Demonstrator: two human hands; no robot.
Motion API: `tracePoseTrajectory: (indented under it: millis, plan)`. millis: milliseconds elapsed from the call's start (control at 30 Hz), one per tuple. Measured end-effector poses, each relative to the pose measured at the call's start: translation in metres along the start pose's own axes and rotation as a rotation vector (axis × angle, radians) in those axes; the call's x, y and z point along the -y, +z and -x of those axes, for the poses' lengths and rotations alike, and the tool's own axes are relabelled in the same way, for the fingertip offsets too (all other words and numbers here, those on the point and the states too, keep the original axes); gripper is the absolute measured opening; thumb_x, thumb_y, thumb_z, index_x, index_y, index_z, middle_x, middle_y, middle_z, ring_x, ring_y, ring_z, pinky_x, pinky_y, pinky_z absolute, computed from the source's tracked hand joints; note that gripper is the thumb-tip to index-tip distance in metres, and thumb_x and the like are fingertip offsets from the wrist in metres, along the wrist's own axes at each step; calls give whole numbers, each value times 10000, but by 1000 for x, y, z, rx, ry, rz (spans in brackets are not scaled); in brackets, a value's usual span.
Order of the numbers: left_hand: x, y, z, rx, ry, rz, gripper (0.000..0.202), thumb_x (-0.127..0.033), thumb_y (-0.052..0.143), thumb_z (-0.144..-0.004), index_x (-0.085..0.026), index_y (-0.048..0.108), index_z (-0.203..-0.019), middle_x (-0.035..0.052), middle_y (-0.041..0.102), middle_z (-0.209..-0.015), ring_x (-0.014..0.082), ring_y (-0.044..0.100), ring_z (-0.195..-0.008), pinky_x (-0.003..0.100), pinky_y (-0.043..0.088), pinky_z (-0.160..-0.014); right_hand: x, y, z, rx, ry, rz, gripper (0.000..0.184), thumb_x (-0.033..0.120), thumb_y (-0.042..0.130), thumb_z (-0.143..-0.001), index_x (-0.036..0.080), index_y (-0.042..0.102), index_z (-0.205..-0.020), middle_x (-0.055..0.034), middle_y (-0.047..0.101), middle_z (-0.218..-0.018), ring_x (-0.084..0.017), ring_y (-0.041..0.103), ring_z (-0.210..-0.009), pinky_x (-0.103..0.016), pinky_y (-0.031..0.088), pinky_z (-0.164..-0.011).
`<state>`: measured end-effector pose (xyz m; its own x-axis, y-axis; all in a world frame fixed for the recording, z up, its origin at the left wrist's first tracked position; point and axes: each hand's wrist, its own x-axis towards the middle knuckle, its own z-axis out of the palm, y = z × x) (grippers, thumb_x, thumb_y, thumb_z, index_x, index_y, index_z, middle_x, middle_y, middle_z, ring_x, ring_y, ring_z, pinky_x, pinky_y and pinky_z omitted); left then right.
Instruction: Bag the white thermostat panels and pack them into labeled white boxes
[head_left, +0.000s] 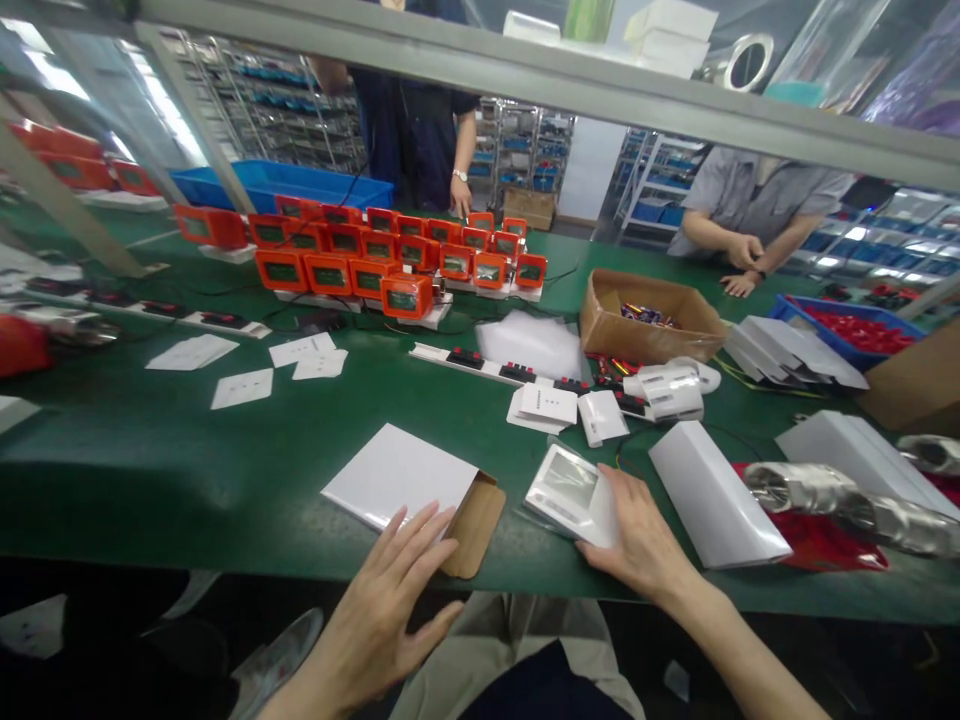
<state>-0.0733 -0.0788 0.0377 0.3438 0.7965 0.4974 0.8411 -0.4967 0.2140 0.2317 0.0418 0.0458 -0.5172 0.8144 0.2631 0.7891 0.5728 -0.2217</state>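
My right hand (637, 525) grips the right end of a white device with a grey display (559, 490), which seems wrapped in clear plastic and sits low over the green table. To its left lies a flat white cardboard box (397, 475), its brown flap (476, 525) open toward the device. My left hand (401, 590) has its fingers stretched out, with the tips over the front edge of that box. The thumb is apart from the fingers, and nothing is held there.
Orange-framed display units (349, 270) stand in rows at the back. A cardboard box (645, 315) holds small wired parts. White boxes (712, 495) and metal valve bodies (847, 505) lie at right. White cards (244, 388) lie left. Two people stand across the table.
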Motion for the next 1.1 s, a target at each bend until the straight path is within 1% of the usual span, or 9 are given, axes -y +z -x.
tracePoseTrajectory:
  millis: [133, 200, 300, 400, 500, 767, 900, 1000, 1100]
  plan:
    - [-17, -2, -28, -85, -310, 245, 445, -269, 543, -880, -217, 413, -1302, 101, 496, -1349, 235, 421, -1297, 452, 363, -1087, 7, -7, 3, -180, -199, 91, 777, 180, 676, -668, 50, 322, -1347, -219, 440, -1253, -385, 395, -1209, -586, 389, -1020]
    - [-28, 3, -52, -47, -530, 426, 463, -326, 508, -901, -228, 371, -1333, 95, 487, -1351, 217, 452, -1265, 426, 376, -1072, 11, -10, 8, -238, -328, 133, 708, 127, 662, -707, 51, 344, -1335, -230, 405, -1282, -395, 349, -1244, -618, 376, -1019]
    - [-41, 13, -85, 47, -673, 735, 514, -374, 534, -881, -221, 357, -1338, 85, 495, -1344, 213, 468, -1242, 395, 368, -1062, 15, -13, 18, -325, -476, 158, 597, 64, 639, -755, 83, 394, -1300, -220, 381, -1302, -365, 356, -1249, -630, 385, -1009]
    - [-48, 17, -102, 120, -676, 989, 300, -318, 530, -882, -228, 499, -1167, 19, 615, -1099, 171, 583, -1026, 290, 452, -907, 14, -13, 28, -385, -529, 150, 536, 24, 622, -772, 116, 435, -1266, -193, 375, -1311, -334, 363, -1257, -622, 385, -1019]
    - [-51, 16, -103, 140, -654, 1108, 173, -249, 561, -857, -227, 551, -1028, -32, 620, -920, 135, 592, -872, 223, 452, -792, 9, -11, 36, -422, -522, 158, 516, 0, 619, -768, 134, 463, -1240, -166, 380, -1311, -314, 353, -1274, -598, 381, -1040]
    - [-56, 19, -97, 117, -655, 1083, 201, -232, 584, -835, -207, 559, -1032, -14, 613, -923, 150, 585, -855, 239, 443, -780, 1, -4, 41, -446, -491, 171, 502, 18, 631, -764, 176, 489, -1219, -119, 390, -1318, -281, 370, -1276, -542, 399, -1064]
    - [-54, 18, -98, 118, -639, 1008, 200, -263, 585, -837, -208, 564, -1029, 0, 622, -921, 167, 594, -862, 265, 449, -790, 2, -5, 40, -419, -456, 132, 623, 124, 687, -776, 170, 395, -1324, -127, 423, -1290, -288, 382, -1265, -527, 403, -1064]
    - [-55, 20, -97, 136, -619, 960, 205, -264, 588, -833, -206, 572, -1029, 14, 642, -942, 183, 610, -882, 283, 462, -802, 2, -6, 38, -427, -316, -16, 772, 244, 695, -799, 139, 253, -1424, -174, 446, -1289, -332, 394, -1263, -546, 445, -1003]
    - [-56, 22, -91, 181, -582, 927, 228, -234, 573, -851, -221, 558, -1078, 23, 654, -1028, 187, 618, -962, 301, 475, -862, -1, -5, 38, -310, -195, -256, 644, 261, 602, -872, 170, 267, -1414, -166, 502, -1258, -297, 502, -1183, -487, 502, -943]
